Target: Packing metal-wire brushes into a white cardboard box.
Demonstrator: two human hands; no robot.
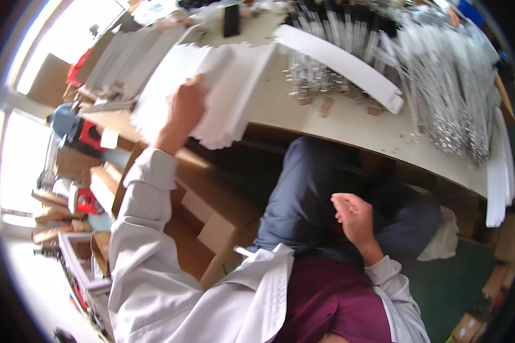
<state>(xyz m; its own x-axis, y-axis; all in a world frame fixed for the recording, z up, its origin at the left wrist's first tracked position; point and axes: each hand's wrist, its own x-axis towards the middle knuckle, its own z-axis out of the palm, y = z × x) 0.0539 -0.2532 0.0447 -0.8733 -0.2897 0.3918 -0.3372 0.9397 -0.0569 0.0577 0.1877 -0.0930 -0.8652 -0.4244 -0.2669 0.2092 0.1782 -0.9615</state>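
Note:
My left hand (187, 106) lies over a pile of long, narrow white card boxes (229, 97) at the table's left front. Its fingers are bent together at the boxes, slightly blurred; whatever they grip, if anything, is hidden. The boxes lie side by side, their near ends sticking out past the table edge. Above my lap hovers my right hand (356, 220), loosely curved, with a small gap between thumb side and fingers. Nothing shows in it. A single long white box (340, 66) rests slantwise across bundles of thin metal-tipped rods (315, 80).
More clear-sleeved rods (452, 91) fill the table's right. White strips (500, 177) hang over its right edge. A black phone (231, 21) lies at the back, beside another white stack (134, 60). An open cardboard box (212, 237) stands below the table, left of my knees.

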